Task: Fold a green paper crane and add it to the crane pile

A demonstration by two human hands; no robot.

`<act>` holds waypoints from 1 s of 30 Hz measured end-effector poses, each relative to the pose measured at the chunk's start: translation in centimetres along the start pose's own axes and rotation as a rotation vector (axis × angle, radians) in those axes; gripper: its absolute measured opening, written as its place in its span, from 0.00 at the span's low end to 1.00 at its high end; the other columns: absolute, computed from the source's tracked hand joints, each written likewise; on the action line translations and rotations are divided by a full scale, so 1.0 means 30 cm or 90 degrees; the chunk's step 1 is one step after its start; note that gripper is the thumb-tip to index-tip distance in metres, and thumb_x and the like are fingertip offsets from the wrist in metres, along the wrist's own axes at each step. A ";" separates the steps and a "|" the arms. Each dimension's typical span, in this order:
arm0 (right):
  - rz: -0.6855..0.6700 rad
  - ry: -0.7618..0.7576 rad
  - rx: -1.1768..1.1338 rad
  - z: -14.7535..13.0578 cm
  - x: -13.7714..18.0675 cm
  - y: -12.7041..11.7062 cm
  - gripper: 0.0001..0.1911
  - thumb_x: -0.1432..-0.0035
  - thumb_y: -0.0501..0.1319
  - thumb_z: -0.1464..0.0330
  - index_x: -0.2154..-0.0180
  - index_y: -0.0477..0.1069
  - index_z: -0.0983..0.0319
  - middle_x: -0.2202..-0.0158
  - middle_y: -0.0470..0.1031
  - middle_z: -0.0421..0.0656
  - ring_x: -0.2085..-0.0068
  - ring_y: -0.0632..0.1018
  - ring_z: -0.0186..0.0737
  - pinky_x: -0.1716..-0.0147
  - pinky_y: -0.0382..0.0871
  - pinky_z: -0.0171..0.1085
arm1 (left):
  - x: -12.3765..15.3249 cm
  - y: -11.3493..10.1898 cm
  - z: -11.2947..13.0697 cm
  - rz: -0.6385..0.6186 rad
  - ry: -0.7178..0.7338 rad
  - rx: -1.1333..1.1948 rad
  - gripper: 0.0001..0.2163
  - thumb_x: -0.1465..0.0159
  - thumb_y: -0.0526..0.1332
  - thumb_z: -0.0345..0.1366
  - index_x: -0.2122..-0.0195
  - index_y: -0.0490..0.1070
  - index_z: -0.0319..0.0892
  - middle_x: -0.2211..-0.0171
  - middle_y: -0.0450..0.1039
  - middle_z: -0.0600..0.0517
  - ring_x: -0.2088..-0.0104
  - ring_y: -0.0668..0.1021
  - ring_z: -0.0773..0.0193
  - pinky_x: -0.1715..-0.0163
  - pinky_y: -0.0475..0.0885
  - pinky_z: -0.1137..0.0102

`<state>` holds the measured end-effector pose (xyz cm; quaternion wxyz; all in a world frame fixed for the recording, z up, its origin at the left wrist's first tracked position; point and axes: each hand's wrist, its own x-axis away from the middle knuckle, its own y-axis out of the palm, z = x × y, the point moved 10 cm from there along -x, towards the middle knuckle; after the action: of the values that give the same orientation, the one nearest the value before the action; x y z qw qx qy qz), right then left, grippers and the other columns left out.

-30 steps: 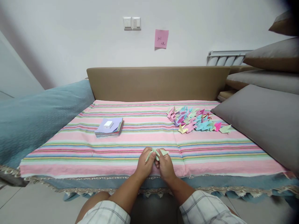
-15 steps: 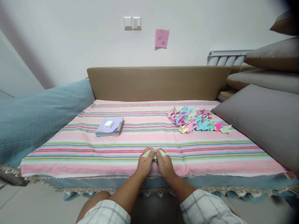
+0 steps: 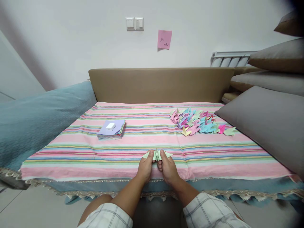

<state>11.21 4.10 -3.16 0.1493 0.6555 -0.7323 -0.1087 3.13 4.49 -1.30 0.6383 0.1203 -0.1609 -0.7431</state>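
A pale green paper crane [image 3: 157, 155] is stretched between my two hands, its wings spread to either side and a thin point sticking up in the middle. My left hand [image 3: 145, 165] pinches the left wing, thumb on top. On the other wing, my right hand [image 3: 167, 166] has the same thumb-on-top pinch, with some fingers curled underneath. Both hands are just above the striped cloth [image 3: 142, 142], near its front edge. Farther back on the right lies a pile of folded paper cranes [image 3: 196, 122] in pink, blue, purple, yellow and green.
On the left of the cloth sits a stack of coloured paper [image 3: 111, 134] with a small white block [image 3: 110, 126] on top. A grey cushion [image 3: 266, 123] leans in from the right. The brown sofa back [image 3: 161, 85] runs behind, and a blue-covered armrest [image 3: 47, 117] stands at left.
My hands have drawn slightly apart at the thumbs, and the crane's middle now shows more, with its wings spread wider and flatter. The pile and the paper stack have not moved.
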 end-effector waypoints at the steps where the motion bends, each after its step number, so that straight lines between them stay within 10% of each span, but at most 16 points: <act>1: 0.001 0.003 -0.010 0.005 0.000 0.001 0.29 0.48 0.53 0.44 0.84 0.60 0.62 0.88 0.55 0.34 0.85 0.57 0.28 0.85 0.48 0.31 | 0.000 0.007 0.000 -0.009 -0.003 0.017 0.20 0.42 0.56 0.53 0.80 0.61 0.41 0.85 0.66 0.55 0.81 0.71 0.65 0.79 0.66 0.71; 30: -0.026 0.082 -0.256 0.006 0.038 0.077 0.27 0.52 0.58 0.45 0.82 0.60 0.62 0.86 0.57 0.34 0.83 0.59 0.27 0.84 0.51 0.29 | 0.026 0.004 -0.037 0.083 -0.150 0.123 0.24 0.52 0.63 0.57 0.84 0.60 0.39 0.88 0.67 0.53 0.88 0.67 0.70 0.86 0.59 0.74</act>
<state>8.90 3.24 -2.41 0.3211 0.6328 -0.6715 -0.2134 3.53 3.60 -2.27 0.6471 0.0825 -0.3127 -0.6904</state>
